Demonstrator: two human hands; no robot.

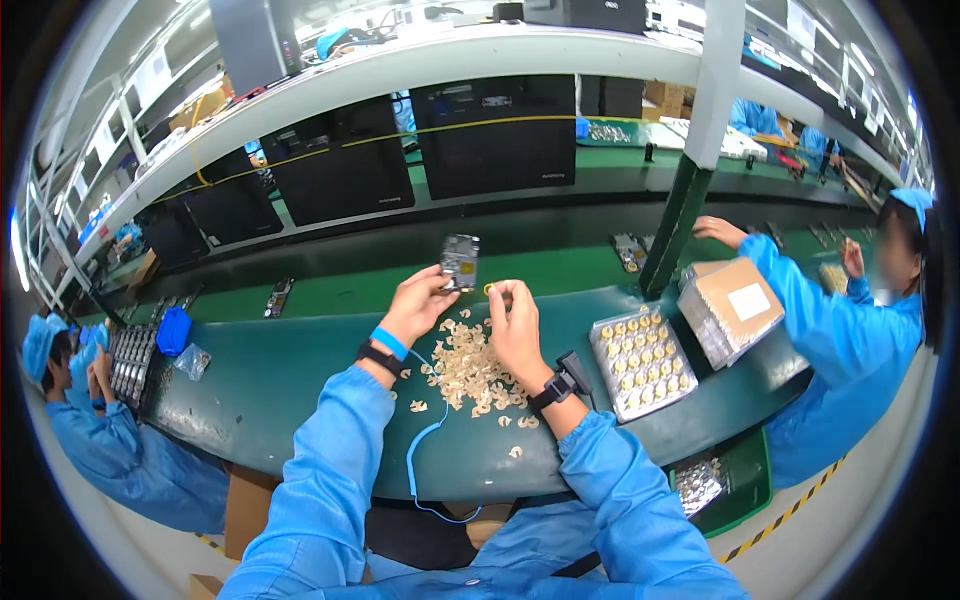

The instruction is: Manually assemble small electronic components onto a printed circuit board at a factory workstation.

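Note:
My left hand [416, 308] grips a small grey-black circuit board assembly [461, 260] by its lower left edge, raised above the bench. My right hand [516, 334] pinches a small round yellow part [489, 288] between thumb and fingertips, just right of the board and apart from it. Beneath both hands spreads a loose pile of small cream-coloured curved pieces [472, 362]. A clear plastic tray [610, 385] stands to the right, with rows of round gold-coloured parts in its pockets. A blue wrist strap [391, 343] circles my left wrist, its coiled cord [412, 455] trailing down.
Right of the tray sits a taped cardboard box [735, 305], beside a green post [677, 225]. A co-worker in blue [840, 340] reaches in there. Boards [280, 298] lie on the green conveyor behind. Far left are a blue bin [174, 330] and another worker [130, 450]. A green crate [745, 485] stands lower right.

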